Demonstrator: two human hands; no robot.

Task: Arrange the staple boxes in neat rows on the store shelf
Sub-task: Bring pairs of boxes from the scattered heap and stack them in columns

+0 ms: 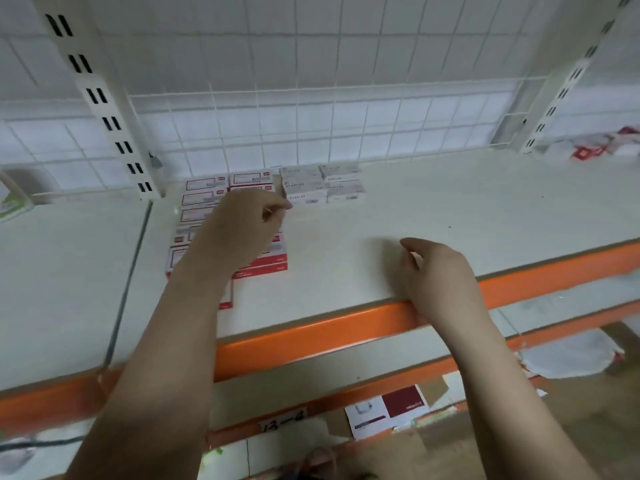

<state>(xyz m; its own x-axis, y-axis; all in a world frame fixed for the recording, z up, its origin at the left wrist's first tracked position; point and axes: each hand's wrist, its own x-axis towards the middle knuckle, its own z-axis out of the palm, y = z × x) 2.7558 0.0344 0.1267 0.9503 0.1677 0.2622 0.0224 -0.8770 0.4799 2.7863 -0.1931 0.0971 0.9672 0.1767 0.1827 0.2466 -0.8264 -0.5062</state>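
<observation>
1. Red-and-white staple boxes [204, 197]: laid flat in two columns running from the far wire grid toward the near edge, at the left of the shelf board; the nearer boxes are partly hidden by the left forearm.
2. Grey-white staple boxes [322, 184]: a compact block just right of the red-and-white group, at the far side of the shelf, lettered "STAPLES".
3. Left hand [242, 226]: above the red-and-white columns, fingers loosely curled, fingertips toward the grey-white block; nothing seen held in it.
4. Right hand [436, 271]: near the front edge of the shelf, right of the boxes and apart from them, fingers loosely bent, holding nothing.
5. Shelf [450, 202]: pale board with an orange front rail [311, 330].
6. Wire grid [311, 133]: white back panel behind the boxes, between two slotted white uprights [104, 109].
7. Lower shelf: a red-and-white carton [388, 410] and a handwritten label [284, 422], its writing unclear.
</observation>
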